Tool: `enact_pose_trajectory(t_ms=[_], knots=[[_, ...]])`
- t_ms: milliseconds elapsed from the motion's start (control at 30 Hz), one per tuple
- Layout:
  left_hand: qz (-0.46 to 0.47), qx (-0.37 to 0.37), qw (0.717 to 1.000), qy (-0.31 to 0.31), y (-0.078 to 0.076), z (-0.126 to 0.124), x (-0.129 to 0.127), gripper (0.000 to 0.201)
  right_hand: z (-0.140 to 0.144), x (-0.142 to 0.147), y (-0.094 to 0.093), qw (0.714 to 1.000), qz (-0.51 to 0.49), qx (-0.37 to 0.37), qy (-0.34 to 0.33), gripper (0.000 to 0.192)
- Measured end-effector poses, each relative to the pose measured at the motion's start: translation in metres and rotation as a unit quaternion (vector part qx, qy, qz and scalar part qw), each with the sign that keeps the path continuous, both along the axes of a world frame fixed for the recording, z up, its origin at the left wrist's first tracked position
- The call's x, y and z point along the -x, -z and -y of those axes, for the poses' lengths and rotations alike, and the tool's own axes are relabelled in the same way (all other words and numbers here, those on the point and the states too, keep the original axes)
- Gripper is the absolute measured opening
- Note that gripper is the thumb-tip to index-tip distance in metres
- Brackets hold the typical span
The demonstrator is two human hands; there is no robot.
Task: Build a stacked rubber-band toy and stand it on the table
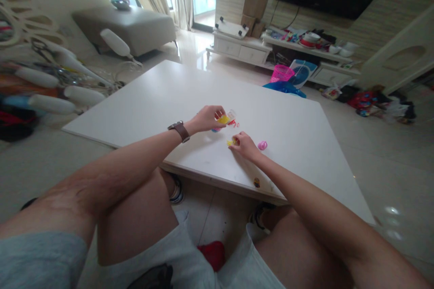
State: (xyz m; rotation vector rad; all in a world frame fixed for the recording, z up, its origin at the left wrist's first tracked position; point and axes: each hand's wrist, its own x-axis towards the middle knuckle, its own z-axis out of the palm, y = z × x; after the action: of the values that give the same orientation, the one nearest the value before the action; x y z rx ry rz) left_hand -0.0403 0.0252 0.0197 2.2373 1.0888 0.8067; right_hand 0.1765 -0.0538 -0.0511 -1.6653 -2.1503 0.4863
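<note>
My left hand point(207, 118), with a brown watch on its wrist, is closed around a small clear container point(231, 116) tipped on its side, with yellow and red bits at its mouth. Small red pieces point(236, 123) lie on the white table point(162, 99) just beyond it. My right hand point(244, 145) rests on the table with its fingers pinched on a small yellow piece point(232, 142). A pink round lid-like thing point(262, 145) lies just right of that hand.
A small dark spot point(257, 183) sits near the table's front edge. Left of the table lie white rods and clutter point(50, 86). Beyond it stand a pink basket point(281, 72), a blue item point(285, 87), a TV stand point(244, 47) and a grey sofa point(132, 25).
</note>
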Motion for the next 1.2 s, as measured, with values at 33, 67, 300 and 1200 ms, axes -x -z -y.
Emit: enact_pose_trajectory(t_ms=[33,67,300,1200], knots=[[-0.002,-0.002,1.000,0.001,0.000,0.001,0.000,0.037,-0.001,0.001,0.001,1.000,-0.012,0.003,-0.007,0.015],[-0.003,-0.004,1.000,0.002,0.000,0.001,0.000,0.037,-0.002,0.001,0.002,1.000,-0.021,0.006,-0.012,0.011],[-0.060,-0.001,0.998,0.034,0.002,0.000,0.002,0.039,-0.004,0.003,0.006,0.999,-0.010,-0.003,-0.035,0.013],[-0.095,0.044,0.983,0.154,0.011,0.006,-0.004,0.034,0.001,-0.001,-0.047,0.967,-0.243,-0.083,0.002,0.013]])
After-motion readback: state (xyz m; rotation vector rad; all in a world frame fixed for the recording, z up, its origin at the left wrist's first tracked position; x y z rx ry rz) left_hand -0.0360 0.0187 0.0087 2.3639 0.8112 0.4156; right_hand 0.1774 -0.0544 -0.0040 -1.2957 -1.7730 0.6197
